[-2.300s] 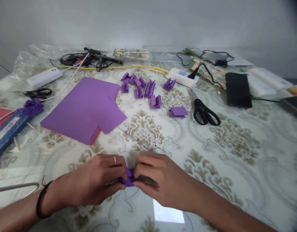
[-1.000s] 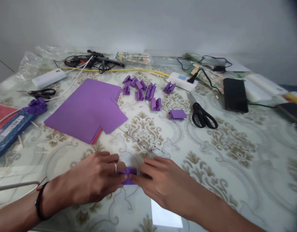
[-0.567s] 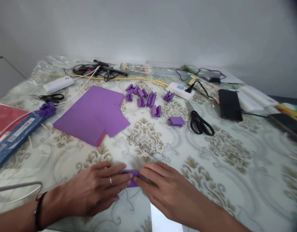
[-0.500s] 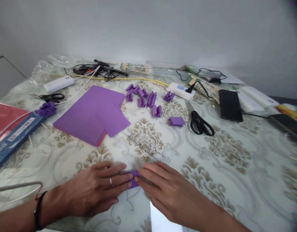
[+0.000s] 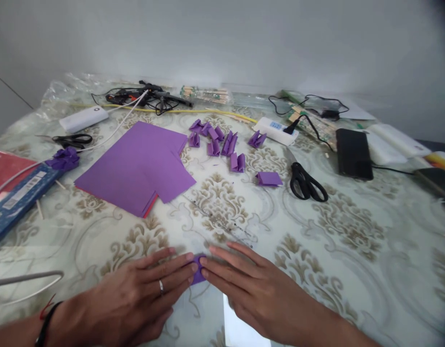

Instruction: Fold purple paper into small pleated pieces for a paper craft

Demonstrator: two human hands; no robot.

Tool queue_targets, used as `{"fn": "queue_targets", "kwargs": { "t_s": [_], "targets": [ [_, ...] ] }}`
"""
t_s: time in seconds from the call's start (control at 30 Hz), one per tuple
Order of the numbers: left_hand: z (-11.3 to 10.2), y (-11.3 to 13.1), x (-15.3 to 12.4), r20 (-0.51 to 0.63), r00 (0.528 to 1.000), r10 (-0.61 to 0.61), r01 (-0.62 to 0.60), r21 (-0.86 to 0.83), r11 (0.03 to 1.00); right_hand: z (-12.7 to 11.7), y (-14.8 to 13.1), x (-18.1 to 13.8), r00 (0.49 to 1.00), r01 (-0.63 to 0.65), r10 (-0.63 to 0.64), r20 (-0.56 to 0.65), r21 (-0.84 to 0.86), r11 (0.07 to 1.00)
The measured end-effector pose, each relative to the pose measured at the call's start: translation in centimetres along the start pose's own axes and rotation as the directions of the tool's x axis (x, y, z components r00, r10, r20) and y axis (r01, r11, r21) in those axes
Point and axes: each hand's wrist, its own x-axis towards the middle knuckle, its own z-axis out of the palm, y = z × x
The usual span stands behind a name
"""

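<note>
A small folded piece of purple paper [image 5: 198, 275] lies on the tablecloth at the near middle, largely covered by my fingers. My left hand [image 5: 135, 291], with a ring and a dark wristband, lies flat with its fingertips pressing the left part of the paper. From the other side, the outstretched fingers of my right hand [image 5: 253, 284] press its right part. Both thumbs are mostly hidden. Beyond them is a stack of purple paper sheets [image 5: 131, 164], with a red edge showing underneath. Several folded purple paper pieces [image 5: 229, 143] stand grouped farther back, and one flatter folded piece [image 5: 269, 179] lies nearer.
Black-handled scissors [image 5: 305, 183] lie at the right, near a black phone [image 5: 353, 154] and a white power strip [image 5: 276, 131]. Other scissors [image 5: 72, 140], a white power bank [image 5: 84, 119] and a blue package [image 5: 23, 197] are at the left. Cables cross the back.
The view has shifted slightly. My hands stay on the small paper, fingertips a little repositioned, with the right fingers a bit more spread.
</note>
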Motion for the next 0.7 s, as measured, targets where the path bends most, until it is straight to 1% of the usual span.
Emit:
{"fn": "queue_targets", "kwargs": {
  "t_s": [0.13, 0.23, 0.43, 0.7],
  "targets": [
    [0.3, 0.0, 0.2, -0.065, 0.998, -0.012, 0.008, -0.063, 0.998, 0.0, -0.4, 0.1, 1.000, 0.016, -0.016, 0.001, -0.056, 0.998],
    [0.4, -0.2, 0.2, -0.097, 0.995, 0.007, -0.016, -0.089, 0.996, 0.3, -0.7, 0.4, 1.000, 0.011, -0.013, -0.019, -0.078, 0.997],
    [0.6, -0.3, -0.1, -0.046, 0.999, -0.008, 0.005, -0.065, 0.998, 0.6, -1.3, 1.1, 1.000, 0.003, -0.002, 0.017, -0.095, 0.995],
    [0.8, -0.1, -0.2, -0.071, 0.997, -0.033, 0.027, -0.084, 0.996, 0.1, -1.8, 1.5, 0.998, 0.035, -0.029, 0.049, -0.140, 0.989]
  ]
}}
